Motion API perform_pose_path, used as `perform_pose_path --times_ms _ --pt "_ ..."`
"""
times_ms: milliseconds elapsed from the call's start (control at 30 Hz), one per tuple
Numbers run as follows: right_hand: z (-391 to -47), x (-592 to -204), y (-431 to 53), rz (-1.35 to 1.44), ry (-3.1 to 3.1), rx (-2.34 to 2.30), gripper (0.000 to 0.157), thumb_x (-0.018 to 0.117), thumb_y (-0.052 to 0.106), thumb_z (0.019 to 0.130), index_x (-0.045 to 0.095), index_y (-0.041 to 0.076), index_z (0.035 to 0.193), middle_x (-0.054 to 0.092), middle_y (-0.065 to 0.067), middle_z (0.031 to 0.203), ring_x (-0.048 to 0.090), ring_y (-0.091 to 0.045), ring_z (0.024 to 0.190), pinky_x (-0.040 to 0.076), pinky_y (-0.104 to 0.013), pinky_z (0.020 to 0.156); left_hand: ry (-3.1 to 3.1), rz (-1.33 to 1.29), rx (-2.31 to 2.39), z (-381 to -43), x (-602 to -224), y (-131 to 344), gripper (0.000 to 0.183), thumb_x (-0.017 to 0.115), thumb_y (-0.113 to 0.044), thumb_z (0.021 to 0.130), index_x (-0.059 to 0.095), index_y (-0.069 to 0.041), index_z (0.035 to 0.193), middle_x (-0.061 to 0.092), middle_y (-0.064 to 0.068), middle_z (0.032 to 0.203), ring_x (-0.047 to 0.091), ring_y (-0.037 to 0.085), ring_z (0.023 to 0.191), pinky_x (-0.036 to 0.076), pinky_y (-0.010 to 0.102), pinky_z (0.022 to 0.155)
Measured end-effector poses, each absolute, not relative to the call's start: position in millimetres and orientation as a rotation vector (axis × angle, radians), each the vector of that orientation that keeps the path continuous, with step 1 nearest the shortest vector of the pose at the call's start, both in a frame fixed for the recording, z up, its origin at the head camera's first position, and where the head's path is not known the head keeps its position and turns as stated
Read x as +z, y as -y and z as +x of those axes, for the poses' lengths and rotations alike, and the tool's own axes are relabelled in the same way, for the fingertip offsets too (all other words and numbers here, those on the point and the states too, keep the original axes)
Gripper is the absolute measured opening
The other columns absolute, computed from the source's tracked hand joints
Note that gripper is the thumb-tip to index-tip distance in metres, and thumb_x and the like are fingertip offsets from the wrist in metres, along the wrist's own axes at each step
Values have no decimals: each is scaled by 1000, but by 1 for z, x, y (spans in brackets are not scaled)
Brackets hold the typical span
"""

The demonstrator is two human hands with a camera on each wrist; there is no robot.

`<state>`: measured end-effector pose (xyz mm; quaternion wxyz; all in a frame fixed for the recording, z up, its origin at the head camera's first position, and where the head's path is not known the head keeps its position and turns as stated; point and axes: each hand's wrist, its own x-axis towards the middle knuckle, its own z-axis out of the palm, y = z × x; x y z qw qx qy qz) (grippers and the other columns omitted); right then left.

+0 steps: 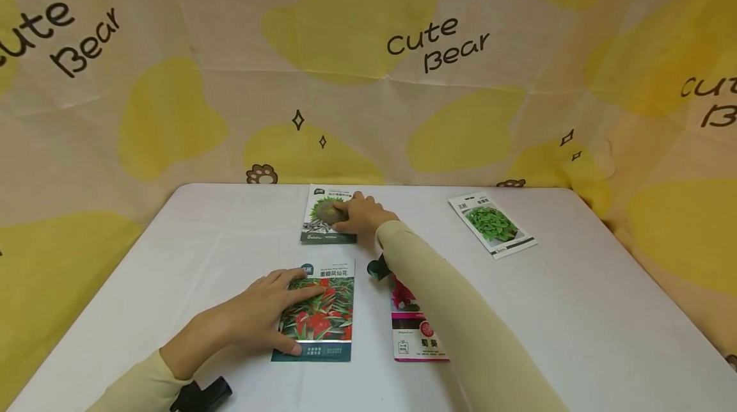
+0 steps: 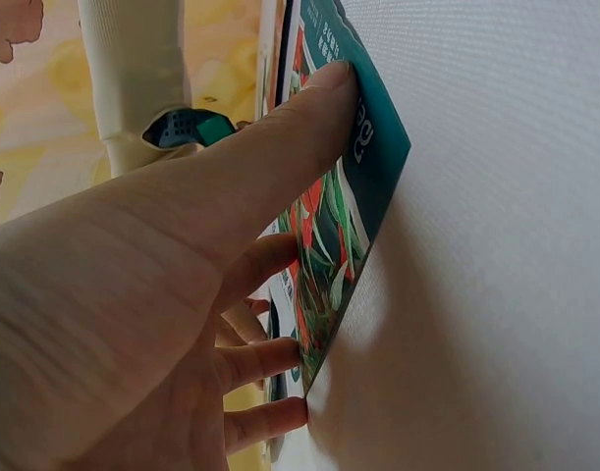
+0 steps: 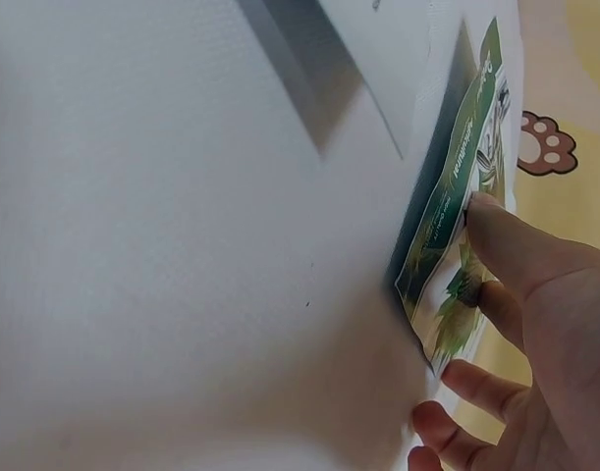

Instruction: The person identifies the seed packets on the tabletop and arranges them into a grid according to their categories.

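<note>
A seed packet with red flowers (image 1: 322, 309) lies flat on the near side of the table, left of the middle. My left hand (image 1: 253, 313) rests on it with the fingers spread; in the left wrist view the thumb (image 2: 324, 98) presses the packet's dark green band. Farther back, my right hand (image 1: 364, 215) touches the right side of a seed packet with a spiky green plant (image 1: 322, 223). In the right wrist view, that hand's thumb (image 3: 506, 231) and index finger lie on this packet's face, while other fingers extend past its edge.
A seed packet with pink flowers (image 1: 411, 338) lies at the near middle, partly hidden under the right forearm. Another packet, showing green leaves (image 1: 491, 223), lies askew at the back right. Behind the white table (image 1: 230, 226) hangs a yellow patterned cloth (image 1: 345, 105).
</note>
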<state>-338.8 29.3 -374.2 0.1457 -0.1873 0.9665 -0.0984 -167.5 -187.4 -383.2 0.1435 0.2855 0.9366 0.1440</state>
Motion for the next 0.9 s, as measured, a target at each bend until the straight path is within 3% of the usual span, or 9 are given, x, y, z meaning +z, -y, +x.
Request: perform_pose_path --times_ms 500,900 --pt "-339 -377 -22 -556 -2779 -266 67 54 56 100 28 39 159 37 -12 154 45 -35 131 41 -55 110 -2690 806 415 -168 -383 187 96 81 -66 70 45 -34 152 36 18 158 35 47 144 31 71 111" --pt "-339 -380 -23 -524 -2792 -296 69 53 56 100 24 40 160 30 -5 164 41 -37 140 44 -56 108 -2687 806 421 -168 -384 188 95 80 -67 70 45 -34 152 36 17 158 34 46 144 31 71 111"
